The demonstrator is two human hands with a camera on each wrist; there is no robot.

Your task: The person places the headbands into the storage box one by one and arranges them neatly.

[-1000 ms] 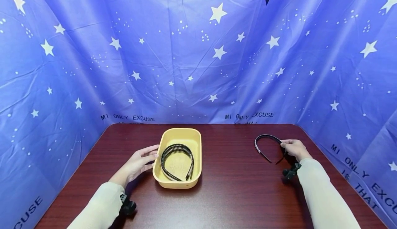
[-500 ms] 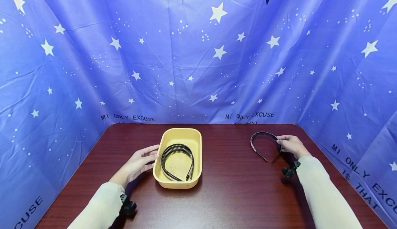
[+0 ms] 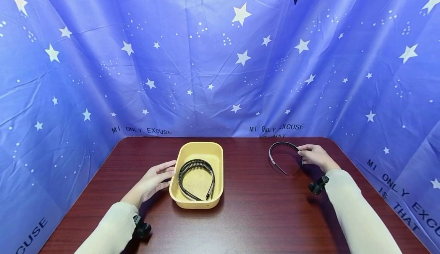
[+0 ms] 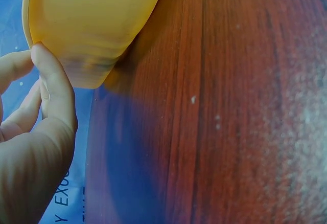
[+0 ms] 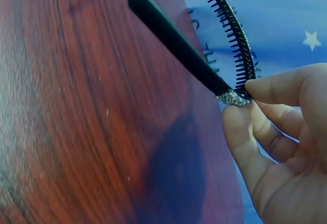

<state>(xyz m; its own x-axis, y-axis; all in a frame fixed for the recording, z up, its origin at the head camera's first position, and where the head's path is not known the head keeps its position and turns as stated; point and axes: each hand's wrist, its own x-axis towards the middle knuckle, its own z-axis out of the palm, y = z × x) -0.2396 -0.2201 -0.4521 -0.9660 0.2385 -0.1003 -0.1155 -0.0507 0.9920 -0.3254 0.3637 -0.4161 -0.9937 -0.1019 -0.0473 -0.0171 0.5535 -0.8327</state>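
My right hand pinches a thin black headband near one end, between thumb and fingers, above the right side of the table. In the right wrist view the headband shows comb teeth along its inner side and silvery sparkling decoration by the fingertips. My left hand rests its fingertips against the left rim of a yellow box, fingers loosely extended. Inside the box lie several black toothed headbands, nested together. The left wrist view has the thumb at the rim.
A dark red wood-grain table carries the box left of centre. Blue star-printed cloth hangs behind the table and along both sides. Black cameras sit on both wrists, below the light sleeves.
My right hand has moved left and slightly toward the back of the table, carrying the headband with it. The left hand and the box have stayed in place.
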